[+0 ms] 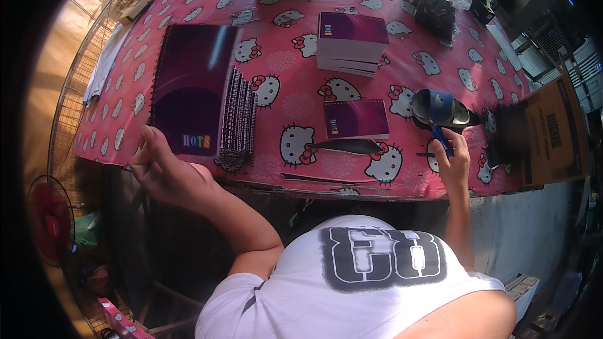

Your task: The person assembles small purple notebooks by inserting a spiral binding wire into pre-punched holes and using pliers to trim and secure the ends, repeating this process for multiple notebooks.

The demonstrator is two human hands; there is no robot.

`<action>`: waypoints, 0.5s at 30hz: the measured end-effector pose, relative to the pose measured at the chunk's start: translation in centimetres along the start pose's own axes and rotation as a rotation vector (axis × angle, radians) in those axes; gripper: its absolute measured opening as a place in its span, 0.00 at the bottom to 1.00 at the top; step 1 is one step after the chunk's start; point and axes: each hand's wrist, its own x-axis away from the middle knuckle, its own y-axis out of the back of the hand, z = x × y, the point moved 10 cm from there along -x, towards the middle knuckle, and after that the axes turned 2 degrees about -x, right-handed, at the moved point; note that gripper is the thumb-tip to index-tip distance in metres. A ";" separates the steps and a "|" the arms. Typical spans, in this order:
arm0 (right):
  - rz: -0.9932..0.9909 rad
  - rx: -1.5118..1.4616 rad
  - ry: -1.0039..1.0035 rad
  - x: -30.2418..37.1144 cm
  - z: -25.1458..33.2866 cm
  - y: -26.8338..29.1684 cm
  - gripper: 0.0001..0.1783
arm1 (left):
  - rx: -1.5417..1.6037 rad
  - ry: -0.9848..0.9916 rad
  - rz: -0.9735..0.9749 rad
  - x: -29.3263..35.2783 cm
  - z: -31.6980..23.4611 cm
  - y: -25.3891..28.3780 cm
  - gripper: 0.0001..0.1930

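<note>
Left hand (164,172) grips table edge (352,193) — right hand (453,162) holds blue-handled tool (441,138).

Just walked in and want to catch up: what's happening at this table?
A person sits at a table with a pink cartoon-cat cloth. The left hand rests at the near edge of a large purple notebook cover lying beside black spiral bindings. The right hand grips a blue-handled tool. A small purple notebook and a notebook stack lie between.

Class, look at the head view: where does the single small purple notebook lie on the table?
The small purple notebook lies alone near the table's front edge, right of centre, below the stack of notebooks and left of the right hand.
</note>
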 end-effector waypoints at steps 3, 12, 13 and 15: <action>0.010 0.255 -0.030 1.7 -3.9 -0.8 0.25 | -0.258 0.101 -0.025 -0.8 5.8 2.7 0.08; 0.272 -0.042 0.268 -3.7 7.3 -5.5 0.28 | -0.183 -0.016 0.100 0.2 5.8 1.3 0.09; 0.326 -0.071 0.319 -4.8 8.1 -7.3 0.29 | -0.181 -0.010 0.110 0.1 5.9 1.4 0.10; 0.423 -0.086 0.395 -6.7 9.0 -11.0 0.32 | -0.193 0.012 0.124 0.1 5.9 1.5 0.12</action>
